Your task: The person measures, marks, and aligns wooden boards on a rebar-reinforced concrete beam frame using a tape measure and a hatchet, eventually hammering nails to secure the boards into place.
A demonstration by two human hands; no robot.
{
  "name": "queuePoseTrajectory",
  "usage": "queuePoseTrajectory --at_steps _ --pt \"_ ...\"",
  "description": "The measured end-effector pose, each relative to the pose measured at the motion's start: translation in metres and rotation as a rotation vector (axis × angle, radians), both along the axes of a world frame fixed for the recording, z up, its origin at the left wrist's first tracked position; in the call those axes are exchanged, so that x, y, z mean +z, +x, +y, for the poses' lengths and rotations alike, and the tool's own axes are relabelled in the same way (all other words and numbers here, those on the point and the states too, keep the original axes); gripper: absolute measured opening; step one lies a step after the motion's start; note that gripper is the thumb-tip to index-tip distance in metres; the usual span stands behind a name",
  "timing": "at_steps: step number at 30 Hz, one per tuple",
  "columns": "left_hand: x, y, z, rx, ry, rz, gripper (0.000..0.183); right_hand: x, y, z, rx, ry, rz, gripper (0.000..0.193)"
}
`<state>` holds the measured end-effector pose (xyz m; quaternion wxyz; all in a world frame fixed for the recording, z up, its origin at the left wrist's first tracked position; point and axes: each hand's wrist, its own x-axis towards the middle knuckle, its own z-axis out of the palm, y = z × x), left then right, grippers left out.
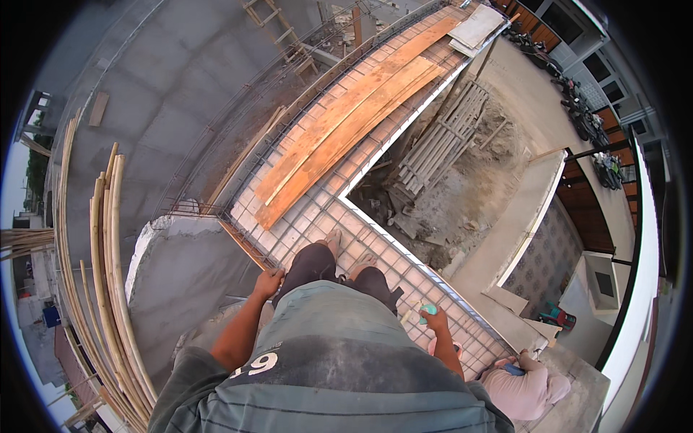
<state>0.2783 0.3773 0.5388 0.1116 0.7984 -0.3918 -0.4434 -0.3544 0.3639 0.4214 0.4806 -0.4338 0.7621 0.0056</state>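
Note:
My right hand (437, 320) is closed around a small teal object (429, 309) whose kind I cannot make out; a pale piece shows beside it. It is held above a steel rebar grid (309, 216) laid over a pinkish deck. My left hand (269, 283) is curled closed beside my left knee, close to the wooden edge board (244, 244). Whatever its fingers hold, if anything, is hidden. My bare feet stand on the grid between the two hands. Long orange-brown planks (339, 148) lie across the rebar farther along the deck.
Right of the deck is a drop to rubble ground with stacked timber (442, 141). Bamboo poles (110, 274) stand at the left, near a grey wall (173, 94). A co-worker in a pale top (516, 393) crouches at the lower right. Motorbikes (581, 115) are parked far right.

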Motion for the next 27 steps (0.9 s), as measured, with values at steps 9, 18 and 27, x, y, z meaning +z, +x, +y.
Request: queuePoseTrajectory --at_steps 9,18,27 --pt "0.002 0.046 0.037 0.163 0.159 -0.092 0.06 0.03 0.097 0.006 -0.07 0.166 -0.084 0.058" --pt "-0.036 0.111 -0.084 -0.142 0.155 0.063 0.05 0.069 0.136 -0.029 -0.224 -0.115 0.129 0.053" --pt "-0.077 0.244 -0.246 -0.572 0.43 0.147 0.055 0.151 0.33 0.038 -0.825 -0.304 0.34 0.061"
